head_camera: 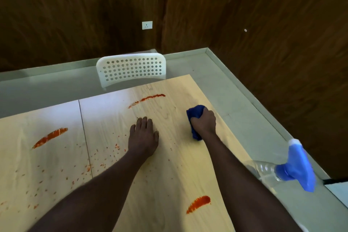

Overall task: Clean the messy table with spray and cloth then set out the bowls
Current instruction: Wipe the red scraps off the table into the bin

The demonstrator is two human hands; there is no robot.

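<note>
Blue cloth [195,117] in right hand [204,121] near table [169,184] edge, left hand [143,135] flat

Two hands, a cloth and smears on a counter, with a chair behind.

On the pale wooden counter [169,184] the left hand [143,137] lies flat near the middle; to its right the right hand [204,121] grips the crumpled blue cloth [195,110] against the counter. One red sauce smear [148,98] lies beyond the hands, a second [50,136] far left, a third [198,203] near right. Small red specks [90,167] scatter left of the left forearm. The clear plastic spray bottle [293,169] is at the counter's right edge, nearer than the cloth. The white perforated plastic chair [130,68] stands behind the far edge.
</note>
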